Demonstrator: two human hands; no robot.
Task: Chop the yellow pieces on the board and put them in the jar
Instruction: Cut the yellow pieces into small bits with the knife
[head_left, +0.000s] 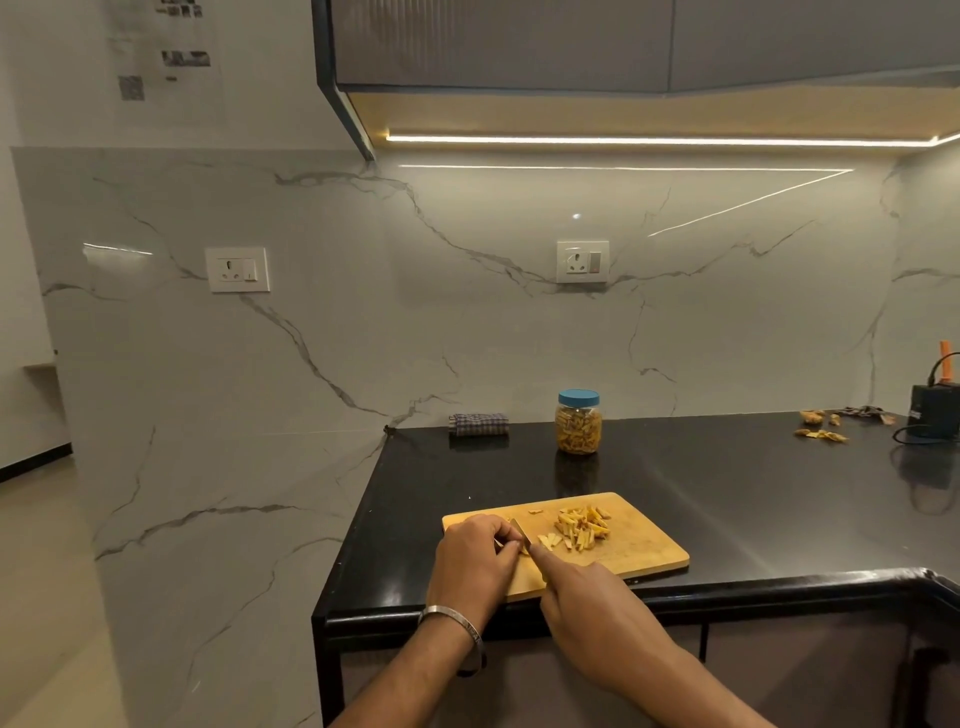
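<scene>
A wooden cutting board (639, 545) lies at the front of the black counter. A heap of cut yellow sticks (582, 526) sits on its middle. My left hand (475, 558) rests on the board's left part, its fingers curled over a yellow piece that is mostly hidden. My right hand (587, 597) grips a knife (521, 535), whose blade stands right next to the left fingers. A clear jar (578, 427) with a blue lid, partly filled with yellow pieces, stands behind the board near the wall.
A folded checked cloth (478, 423) lies by the wall left of the jar. Peel scraps (821, 434) lie at the back right, beside a black device with a cable (935, 415). The counter's front edge (467, 610) runs just under my wrists.
</scene>
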